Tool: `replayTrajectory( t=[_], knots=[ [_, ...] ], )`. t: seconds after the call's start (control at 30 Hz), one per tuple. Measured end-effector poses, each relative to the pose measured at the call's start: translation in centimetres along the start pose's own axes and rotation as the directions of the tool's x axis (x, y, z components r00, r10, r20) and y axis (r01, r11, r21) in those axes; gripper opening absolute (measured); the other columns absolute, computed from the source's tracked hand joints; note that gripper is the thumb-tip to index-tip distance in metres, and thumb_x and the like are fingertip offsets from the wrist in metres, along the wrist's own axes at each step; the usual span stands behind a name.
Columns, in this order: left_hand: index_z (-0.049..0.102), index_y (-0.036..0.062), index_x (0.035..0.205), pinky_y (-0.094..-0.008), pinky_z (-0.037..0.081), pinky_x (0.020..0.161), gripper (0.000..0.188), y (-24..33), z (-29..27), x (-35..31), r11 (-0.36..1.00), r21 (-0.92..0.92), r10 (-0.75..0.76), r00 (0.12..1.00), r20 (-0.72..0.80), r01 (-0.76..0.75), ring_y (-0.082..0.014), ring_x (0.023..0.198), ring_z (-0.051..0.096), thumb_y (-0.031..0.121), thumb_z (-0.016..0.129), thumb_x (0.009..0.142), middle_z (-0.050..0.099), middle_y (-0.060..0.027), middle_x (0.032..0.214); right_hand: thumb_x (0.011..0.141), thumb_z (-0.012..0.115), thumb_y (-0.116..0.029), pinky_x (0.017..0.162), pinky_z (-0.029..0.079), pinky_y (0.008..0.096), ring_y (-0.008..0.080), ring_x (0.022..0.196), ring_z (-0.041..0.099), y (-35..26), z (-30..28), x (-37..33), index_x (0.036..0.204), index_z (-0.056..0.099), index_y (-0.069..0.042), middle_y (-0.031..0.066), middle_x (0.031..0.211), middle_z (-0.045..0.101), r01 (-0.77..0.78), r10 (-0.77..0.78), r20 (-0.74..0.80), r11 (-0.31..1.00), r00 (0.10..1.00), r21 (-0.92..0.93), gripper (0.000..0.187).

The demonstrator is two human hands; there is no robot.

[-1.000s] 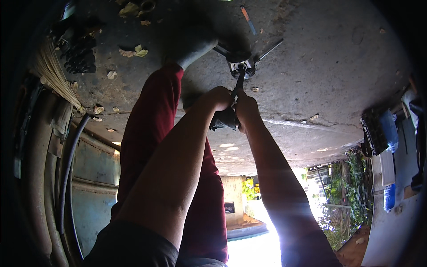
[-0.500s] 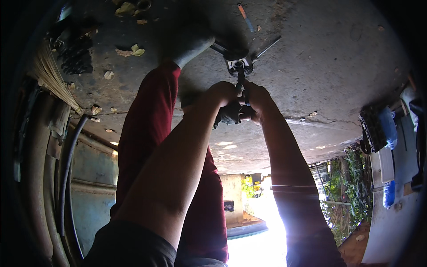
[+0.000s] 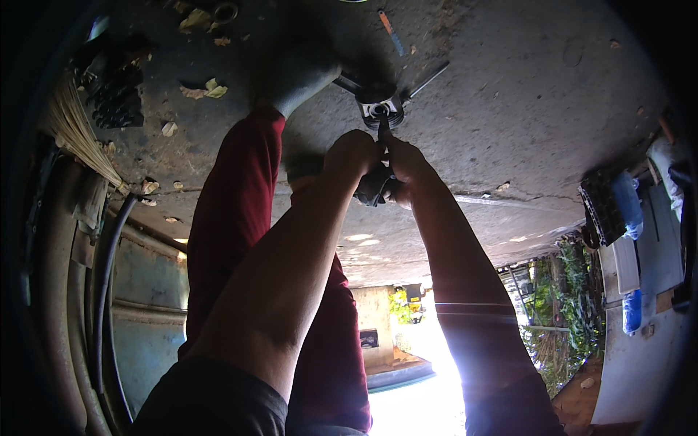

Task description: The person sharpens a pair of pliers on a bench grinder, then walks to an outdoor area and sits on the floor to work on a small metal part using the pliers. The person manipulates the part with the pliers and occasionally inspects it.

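My left hand and my right hand are together in front of me, both closed around a slim dark tool. Its far end reaches the round opening of a metal part on the concrete floor, which has a pale face and a dark grooved rim, like a piston. Just below my fingers hangs a crumpled dark grey cloth, close to my right palm; which fingers hold it I cannot tell. Two metal bars, one on the left and one on the right, slant out from beside the part.
My boot stands left of the part. Beyond it lies a narrow orange-and-blue strip. Dry leaves, a straw broom and a dark ridged object lie left. At right stand a dark crate and blue plastic.
The view has shifted slightly, so the scene sits a little lower and further left. My right fingers have closed in, and the tool's near end no longer shows.
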State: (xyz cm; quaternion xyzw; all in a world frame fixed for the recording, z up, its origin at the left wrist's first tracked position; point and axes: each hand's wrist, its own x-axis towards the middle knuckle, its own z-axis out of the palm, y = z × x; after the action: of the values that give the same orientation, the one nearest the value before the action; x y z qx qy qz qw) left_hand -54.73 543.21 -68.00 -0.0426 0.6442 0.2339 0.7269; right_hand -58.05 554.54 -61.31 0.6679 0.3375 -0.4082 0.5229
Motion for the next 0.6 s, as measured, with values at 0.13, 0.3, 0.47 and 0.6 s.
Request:
replayTrajectory(
  t=[0.13, 0.3, 0.47, 0.6],
  knots=[
    [0.076, 0.0041, 0.099, -0.0456, 0.054, 0.088, 0.044, 0.0, 0.8, 0.7, 0.999, -0.035, 0.033, 0.999, -0.017, -0.033, -0.0338, 0.102, 0.069, 0.045, 0.058, 0.093, 0.072, -0.0186, 0.103, 0.098, 0.057, -0.048, 0.068, 0.060, 0.0467, 0.0289, 0.082, 0.066, -0.1, -0.7, 0.3, 0.116, 0.053, -0.009, 0.0171, 0.113, 0.058, -0.041, 0.042, -0.043, 0.999, 0.998, 0.006, 0.042],
    [0.075, 0.0030, 0.098, -0.0441, 0.053, 0.086, 0.043, -0.1, -0.1, 0.9, 0.983, 0.010, 0.186, 0.983, -0.002, -0.186, -0.0334, 0.097, 0.070, 0.041, 0.055, 0.096, 0.072, -0.0197, 0.100, 0.095, 0.061, -0.052, 0.059, 0.057, 0.0414, 0.0291, 0.085, 0.068, -0.4, -1.3, -0.1, 0.121, 0.049, -0.005, 0.0224, 0.110, 0.058, -0.001, 0.001, 0.016, 0.999, 1.000, -0.036, 0.055],
    [0.073, 0.0005, 0.101, -0.0422, 0.050, 0.079, 0.034, -0.2, -1.4, 0.3, 0.966, -0.219, 0.149, 0.988, 0.039, -0.137, -0.0299, 0.087, 0.070, 0.030, 0.057, 0.095, 0.071, -0.0223, 0.099, 0.095, 0.059, -0.050, 0.057, 0.053, 0.0392, 0.0260, 0.074, 0.066, -1.0, -1.8, 0.4, 0.115, 0.051, -0.008, 0.0181, 0.103, 0.061, -0.128, 0.122, 0.105, 0.991, 0.987, 0.048, 0.047],
    [0.075, 0.0039, 0.097, -0.0421, 0.053, 0.082, 0.038, 0.1, -1.6, 0.1, 0.970, -0.105, 0.222, 0.975, 0.001, -0.220, -0.0335, 0.092, 0.070, 0.036, 0.053, 0.097, 0.071, -0.0221, 0.099, 0.094, 0.058, -0.042, 0.061, 0.054, 0.0407, 0.0250, 0.073, 0.064, -0.8, -2.2, 0.6, 0.105, 0.053, -0.009, 0.0133, 0.093, 0.061, -0.125, 0.108, 0.152, 0.987, 0.982, 0.104, 0.035]
  ],
)
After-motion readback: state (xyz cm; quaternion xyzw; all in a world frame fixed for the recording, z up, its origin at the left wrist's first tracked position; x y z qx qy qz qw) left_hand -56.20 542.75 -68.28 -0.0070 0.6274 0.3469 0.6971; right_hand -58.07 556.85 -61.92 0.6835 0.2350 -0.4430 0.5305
